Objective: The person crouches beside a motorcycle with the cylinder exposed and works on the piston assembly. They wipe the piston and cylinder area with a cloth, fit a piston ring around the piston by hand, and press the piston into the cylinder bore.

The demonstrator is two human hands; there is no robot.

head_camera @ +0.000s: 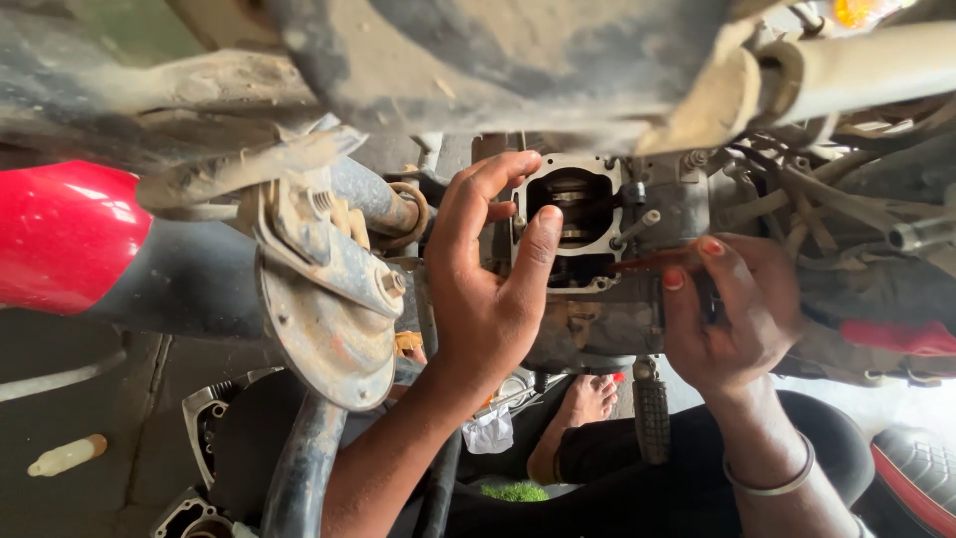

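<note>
My left hand (488, 264) rests against the open engine case (570, 224) of a motorcycle, fingers spread on the left rim of its square opening, thumb on the front face. Inside the opening a dark crank part shows. My right hand (732, 309) is closed on a thin reddish-brown tool (647, 263), whose tip reaches the lower right edge of the opening. A metal bangle sits on that wrist. Two studs stick out of the case's right side.
A dusty brake plate (329, 319) and fork tube stand left of my left arm. A red body panel (60, 234) is at far left. Cables and hoses (797, 189) crowd the right. A footpeg (652, 413), my bare foot and a small white bottle (65, 455) lie below.
</note>
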